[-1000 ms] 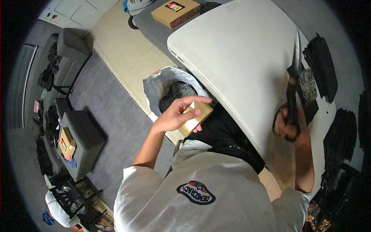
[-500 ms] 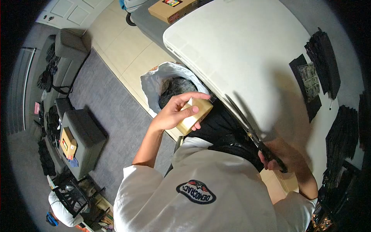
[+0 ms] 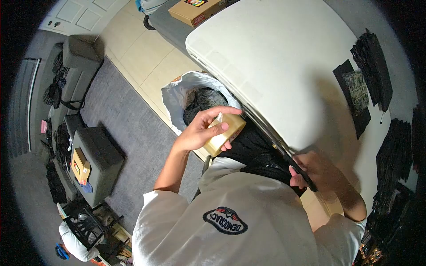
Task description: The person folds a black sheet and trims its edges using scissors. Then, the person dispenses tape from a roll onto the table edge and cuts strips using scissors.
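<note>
Left grip (image 3: 199, 132) pinches a tape roll (image 3: 214, 142), right grip (image 3: 310, 169) clasps scissors (image 3: 284, 153), and a shirt patch (image 3: 225, 221) reads "DEMOCRAC"

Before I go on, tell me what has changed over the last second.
The right hand has carried the scissors from beside the black strips leftward and back toward the body, swinging the blades around toward the tape roll. Nothing was picked up or released. The left hand still grips the roll, and the strips stayed put.

Wht short-slv shirt (image 3: 270, 226); oval dk-edged chest patch (image 3: 225, 220) w/ lettering.
</note>
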Tool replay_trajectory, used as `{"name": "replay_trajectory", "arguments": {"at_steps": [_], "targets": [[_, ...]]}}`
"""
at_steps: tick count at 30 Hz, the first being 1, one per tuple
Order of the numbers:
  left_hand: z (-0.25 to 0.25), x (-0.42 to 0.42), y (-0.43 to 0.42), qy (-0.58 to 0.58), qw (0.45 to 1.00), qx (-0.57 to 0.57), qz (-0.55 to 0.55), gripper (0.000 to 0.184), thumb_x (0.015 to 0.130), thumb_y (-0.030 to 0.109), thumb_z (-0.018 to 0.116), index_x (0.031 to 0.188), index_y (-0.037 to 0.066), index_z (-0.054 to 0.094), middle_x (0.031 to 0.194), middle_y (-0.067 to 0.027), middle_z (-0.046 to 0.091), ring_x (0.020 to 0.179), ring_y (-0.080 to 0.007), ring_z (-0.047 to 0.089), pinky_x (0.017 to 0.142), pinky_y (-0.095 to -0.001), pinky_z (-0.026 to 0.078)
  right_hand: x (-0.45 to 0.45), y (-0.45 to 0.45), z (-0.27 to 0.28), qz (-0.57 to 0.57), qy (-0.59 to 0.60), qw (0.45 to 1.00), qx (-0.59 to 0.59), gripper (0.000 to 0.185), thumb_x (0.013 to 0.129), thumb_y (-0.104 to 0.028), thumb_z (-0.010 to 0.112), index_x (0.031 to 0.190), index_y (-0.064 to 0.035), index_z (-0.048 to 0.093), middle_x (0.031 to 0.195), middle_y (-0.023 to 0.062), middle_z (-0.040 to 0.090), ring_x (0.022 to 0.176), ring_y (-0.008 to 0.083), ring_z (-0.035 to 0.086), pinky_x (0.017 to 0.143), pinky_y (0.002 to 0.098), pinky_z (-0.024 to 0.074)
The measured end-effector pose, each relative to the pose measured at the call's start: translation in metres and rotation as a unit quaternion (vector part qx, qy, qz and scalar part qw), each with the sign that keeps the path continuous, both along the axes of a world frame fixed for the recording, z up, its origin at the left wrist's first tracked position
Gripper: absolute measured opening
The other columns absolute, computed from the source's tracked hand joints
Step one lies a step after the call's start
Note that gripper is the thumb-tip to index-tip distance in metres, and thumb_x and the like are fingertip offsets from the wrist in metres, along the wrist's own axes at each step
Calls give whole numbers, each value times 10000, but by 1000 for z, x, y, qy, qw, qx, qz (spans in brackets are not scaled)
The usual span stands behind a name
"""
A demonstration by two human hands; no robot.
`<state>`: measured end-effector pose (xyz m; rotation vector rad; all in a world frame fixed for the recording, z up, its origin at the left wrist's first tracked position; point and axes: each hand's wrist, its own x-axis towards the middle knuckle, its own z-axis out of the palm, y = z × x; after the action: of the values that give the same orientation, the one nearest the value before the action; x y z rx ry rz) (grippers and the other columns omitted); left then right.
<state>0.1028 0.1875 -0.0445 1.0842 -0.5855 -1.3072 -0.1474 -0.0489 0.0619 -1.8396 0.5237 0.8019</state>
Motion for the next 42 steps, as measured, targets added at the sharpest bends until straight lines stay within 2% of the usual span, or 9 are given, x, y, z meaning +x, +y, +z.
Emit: {"name": "replay_trajectory", "arguments": {"at_steps": [14,16,19,30,32,34,35,39,42], "targets": [[-3,2,0,-11,1000,3,-6,381,1060,138,620,1423,25,589,997,-96,724,722,-152,740,668,-294,626,19,-4,-5,26,-34,998,-56,723,805,-692,797,746,6,614,573,126,550,551,237,559,592,407,474],[-3,2,0,-9,1000,7,-7,379,1061,133,617,1423,25,588,994,-94,724,720,-150,739,667,-294,626,21,-7,-8,102,-53,989,-94,517,852,-468,864,740,-46,587,557,18,583,538,125,631,517,309,483],[-2,2,0,-9,1000,9,-3,376,1064,121,605,1425,22,586,999,-97,725,717,-152,737,664,-293,625,23,-2,-3,30,-9,996,-77,649,778,-589,867,765,18,637,594,177,573,553,256,575,606,412,485],[10,-11,23,-63,998,7,11,442,1000,156,692,1407,12,603,1081,-148,733,715,-186,747,629,-314,632,-2,-24,-4,49,-95,989,-100,535,746,-472,919,764,-19,635,658,127,624,605,234,609,615,415,472],[17,-12,25,-22,999,36,-11,532,938,143,783,1420,18,598,1158,-126,723,886,-188,744,788,-329,624,-6,-30,1,-2,-120,987,-105,530,730,-468,929,769,-29,633,674,112,620,623,228,604,623,413,465],[18,-22,21,-194,981,-10,9,660,844,97,877,1435,27,591,1248,-87,699,1094,-176,682,968,-329,552,18,-27,41,-72,-14,962,-263,471,741,-414,939,839,-72,631,691,5,567,597,131,534,571,334,427],[21,-27,18,-202,979,-5,4,691,830,57,878,1455,71,584,1166,-31,698,1019,-101,629,918,-286,526,21,-34,38,-42,-28,938,-343,403,789,-327,918,857,-63,621,685,18,564,629,140,550,581,329,420],[20,-39,11,-216,976,-22,-3,792,769,63,922,1476,82,564,1178,-19,696,1042,-95,623,936,-279,515,22,-80,-2,-14,-137,870,-474,339,827,-244,891,901,-35,633,670,35,575,626,168,543,595,357,430],[28,-47,9,-130,991,30,-9,847,718,17,944,1469,50,555,1253,-36,686,1162,-133,617,1029,-305,485,31,-102,-17,-5,-165,854,-493,381,814,-272,880,949,-16,632,822,156,672,775,351,681,723,470,513]]}}
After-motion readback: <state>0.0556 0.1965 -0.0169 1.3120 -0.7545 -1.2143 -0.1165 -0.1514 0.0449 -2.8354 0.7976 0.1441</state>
